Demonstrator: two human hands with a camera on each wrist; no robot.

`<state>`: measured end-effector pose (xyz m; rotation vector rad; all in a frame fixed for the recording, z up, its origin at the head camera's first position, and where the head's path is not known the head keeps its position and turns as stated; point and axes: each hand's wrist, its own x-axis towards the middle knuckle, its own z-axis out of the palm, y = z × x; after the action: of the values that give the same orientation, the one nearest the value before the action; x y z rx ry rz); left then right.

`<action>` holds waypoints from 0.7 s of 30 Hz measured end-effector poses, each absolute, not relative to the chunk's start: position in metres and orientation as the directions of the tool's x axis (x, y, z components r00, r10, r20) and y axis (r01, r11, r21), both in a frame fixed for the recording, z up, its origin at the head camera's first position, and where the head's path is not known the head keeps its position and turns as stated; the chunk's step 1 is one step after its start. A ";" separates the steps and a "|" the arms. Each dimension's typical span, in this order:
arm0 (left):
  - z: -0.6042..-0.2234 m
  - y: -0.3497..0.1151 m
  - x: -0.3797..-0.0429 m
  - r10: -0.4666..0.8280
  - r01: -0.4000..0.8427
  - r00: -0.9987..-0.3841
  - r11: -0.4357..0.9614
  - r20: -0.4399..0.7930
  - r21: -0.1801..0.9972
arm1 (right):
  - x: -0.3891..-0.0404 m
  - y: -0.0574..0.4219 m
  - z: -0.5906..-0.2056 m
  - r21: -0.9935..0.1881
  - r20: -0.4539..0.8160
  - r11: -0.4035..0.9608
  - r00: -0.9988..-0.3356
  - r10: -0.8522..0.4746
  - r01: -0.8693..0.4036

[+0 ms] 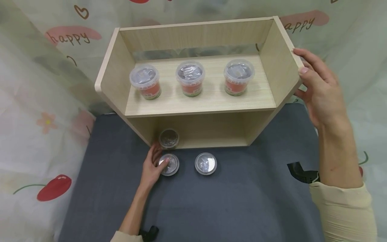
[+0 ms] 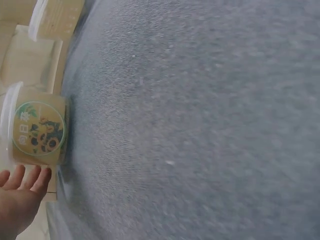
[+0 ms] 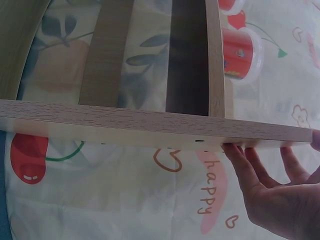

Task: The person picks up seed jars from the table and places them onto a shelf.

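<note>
My left hand (image 1: 152,167) is at a clear-lidded tub (image 1: 170,164) on the table, its thumb over the lid's edge and its other fingers at the left side. In the left wrist view this tub (image 2: 37,125) shows a yellow label with sunflowers, and the fingertips are right at its wall. Another lidded tub (image 1: 168,138) sits just behind, in the shelf's lower left. A third tub (image 1: 206,163) stands to the right. With my right hand (image 1: 323,89) I grip the right side panel of a pale wooden shelf (image 1: 284,57), thumb on its front edge, fingers outside.
On the upper board (image 1: 211,104) stand a left red tub (image 1: 150,91), a middle red tub (image 1: 191,88) and a right red tub (image 1: 235,86). The shelf stands tilted in this view on a dark grey tablecloth (image 1: 226,201). A printed curtain (image 1: 51,117) surrounds the table.
</note>
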<state>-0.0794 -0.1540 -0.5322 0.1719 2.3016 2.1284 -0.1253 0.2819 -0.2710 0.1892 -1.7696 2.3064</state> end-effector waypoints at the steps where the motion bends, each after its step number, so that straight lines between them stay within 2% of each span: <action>1: -0.533 -0.155 -0.078 0.081 0.077 -0.994 0.081 0.070 0.994 | -0.125 0.282 -0.271 -0.935 0.241 -0.242 -0.965 0.101 -0.259; 11: -0.564 -0.166 -0.068 0.123 0.037 -0.992 0.110 0.023 0.993 | -0.125 0.282 -0.271 -0.938 0.240 -0.232 -0.965 0.102 -0.258; 21: -0.535 -0.162 -0.052 0.202 0.063 -0.979 0.252 0.012 0.966 | -0.125 0.281 -0.272 -0.936 0.246 -0.235 -0.964 0.100 -0.263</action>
<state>-0.0522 -0.1619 -0.5345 0.2551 2.3928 1.8363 -0.1252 0.2814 -0.2718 0.1965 -1.7795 2.2928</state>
